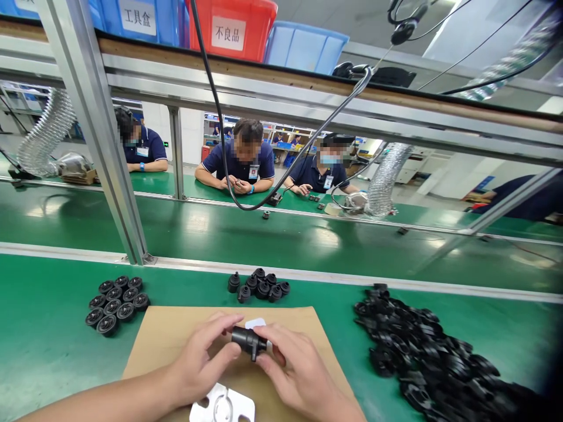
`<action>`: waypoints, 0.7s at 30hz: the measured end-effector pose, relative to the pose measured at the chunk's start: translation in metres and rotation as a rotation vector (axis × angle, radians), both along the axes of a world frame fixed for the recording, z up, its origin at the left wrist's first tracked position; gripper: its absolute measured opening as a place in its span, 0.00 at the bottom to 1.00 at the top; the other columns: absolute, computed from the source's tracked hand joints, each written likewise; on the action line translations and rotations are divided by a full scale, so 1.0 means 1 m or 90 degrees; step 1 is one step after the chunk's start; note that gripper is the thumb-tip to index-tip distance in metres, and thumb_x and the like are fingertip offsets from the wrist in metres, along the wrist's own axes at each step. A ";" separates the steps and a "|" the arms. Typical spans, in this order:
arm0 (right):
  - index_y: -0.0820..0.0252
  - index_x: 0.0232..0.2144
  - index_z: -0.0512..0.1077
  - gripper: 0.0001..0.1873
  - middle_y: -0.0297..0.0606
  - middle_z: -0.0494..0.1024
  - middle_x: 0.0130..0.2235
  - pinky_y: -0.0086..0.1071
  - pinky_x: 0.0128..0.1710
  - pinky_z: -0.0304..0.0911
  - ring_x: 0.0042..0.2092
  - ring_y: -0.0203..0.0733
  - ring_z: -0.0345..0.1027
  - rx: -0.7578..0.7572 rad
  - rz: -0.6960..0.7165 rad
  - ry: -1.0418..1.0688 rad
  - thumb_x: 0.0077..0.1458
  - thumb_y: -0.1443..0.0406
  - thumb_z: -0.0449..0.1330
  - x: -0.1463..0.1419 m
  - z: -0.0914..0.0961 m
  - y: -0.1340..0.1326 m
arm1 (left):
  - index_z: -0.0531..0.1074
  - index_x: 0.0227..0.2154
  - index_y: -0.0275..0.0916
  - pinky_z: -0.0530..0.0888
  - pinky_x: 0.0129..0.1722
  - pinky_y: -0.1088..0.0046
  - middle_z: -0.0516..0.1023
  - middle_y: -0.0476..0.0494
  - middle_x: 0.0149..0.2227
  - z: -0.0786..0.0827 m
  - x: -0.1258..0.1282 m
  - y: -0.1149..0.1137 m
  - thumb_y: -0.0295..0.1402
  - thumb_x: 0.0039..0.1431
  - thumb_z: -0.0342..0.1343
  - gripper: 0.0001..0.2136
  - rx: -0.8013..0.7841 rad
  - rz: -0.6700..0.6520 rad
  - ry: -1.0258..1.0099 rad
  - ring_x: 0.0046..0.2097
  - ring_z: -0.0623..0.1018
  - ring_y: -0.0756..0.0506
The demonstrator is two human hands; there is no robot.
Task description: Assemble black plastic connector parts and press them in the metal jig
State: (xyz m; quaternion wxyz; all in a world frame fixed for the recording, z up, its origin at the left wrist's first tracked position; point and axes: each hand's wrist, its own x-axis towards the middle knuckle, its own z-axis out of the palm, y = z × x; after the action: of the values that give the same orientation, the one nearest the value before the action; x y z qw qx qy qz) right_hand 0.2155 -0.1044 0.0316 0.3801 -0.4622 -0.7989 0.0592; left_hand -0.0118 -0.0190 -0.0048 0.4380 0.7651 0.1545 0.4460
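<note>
My right hand (297, 363) grips a black plastic fitting (246, 340) with a short side stub, thumb below and fingers above its right end. Close to the fitting's left end is my left hand (206, 354), its thumb and index finger spread apart around that end. Both hands are over a brown board (171, 328). A white plate with cut-outs and a round recess (222, 404) lies by my left wrist. Part of another white piece (255, 323) shows behind the fitting, mostly hidden.
Round black parts (112, 306) stand in rows at left; small black nozzle-like parts (263, 288) cluster behind the board. A heap of black parts (422, 346) spreads at right. A metal post (94, 129) and hanging cable (215, 105) stand ahead; several co-workers sit opposite.
</note>
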 end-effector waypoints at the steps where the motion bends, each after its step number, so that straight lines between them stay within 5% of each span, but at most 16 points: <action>1: 0.54 0.58 0.67 0.19 0.40 0.82 0.45 0.33 0.33 0.70 0.40 0.44 0.78 -0.003 0.001 0.002 0.67 0.70 0.57 0.000 0.001 0.000 | 0.68 0.64 0.52 0.77 0.55 0.60 0.80 0.41 0.54 0.001 0.000 0.000 0.31 0.72 0.56 0.21 0.022 0.000 -0.004 0.52 0.78 0.41; 4: 0.54 0.57 0.68 0.17 0.40 0.82 0.44 0.34 0.34 0.71 0.38 0.44 0.78 -0.005 -0.003 0.006 0.67 0.69 0.57 -0.001 0.002 0.001 | 0.66 0.65 0.48 0.73 0.60 0.52 0.77 0.37 0.57 0.005 0.000 -0.001 0.32 0.70 0.58 0.23 0.083 0.004 -0.019 0.58 0.73 0.36; 8: 0.54 0.57 0.68 0.17 0.40 0.82 0.43 0.34 0.35 0.72 0.39 0.45 0.78 0.002 -0.008 0.002 0.68 0.69 0.57 -0.001 0.001 0.002 | 0.63 0.68 0.47 0.72 0.60 0.50 0.76 0.36 0.56 0.004 0.000 0.000 0.37 0.72 0.56 0.24 0.019 0.002 -0.011 0.57 0.74 0.35; 16: 0.53 0.54 0.71 0.14 0.35 0.81 0.37 0.33 0.31 0.67 0.29 0.39 0.72 -0.071 -0.045 0.035 0.68 0.65 0.59 -0.001 0.000 0.001 | 0.64 0.66 0.44 0.70 0.60 0.48 0.76 0.35 0.57 0.005 0.001 -0.001 0.21 0.68 0.54 0.26 0.171 0.035 -0.023 0.59 0.71 0.35; 21: 0.56 0.50 0.74 0.15 0.31 0.74 0.28 0.32 0.27 0.62 0.27 0.40 0.68 -0.163 -0.244 0.087 0.66 0.55 0.60 0.025 0.005 0.010 | 0.65 0.64 0.46 0.69 0.61 0.49 0.75 0.37 0.58 0.003 0.000 0.002 0.26 0.68 0.56 0.23 0.122 0.096 0.031 0.60 0.70 0.35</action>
State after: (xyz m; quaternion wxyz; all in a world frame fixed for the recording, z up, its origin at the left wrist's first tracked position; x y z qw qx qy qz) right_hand 0.2404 -0.0942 0.0364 0.3757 -0.6448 -0.6552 0.1177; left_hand -0.0118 -0.0169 -0.0022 0.3245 0.8002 0.1788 0.4715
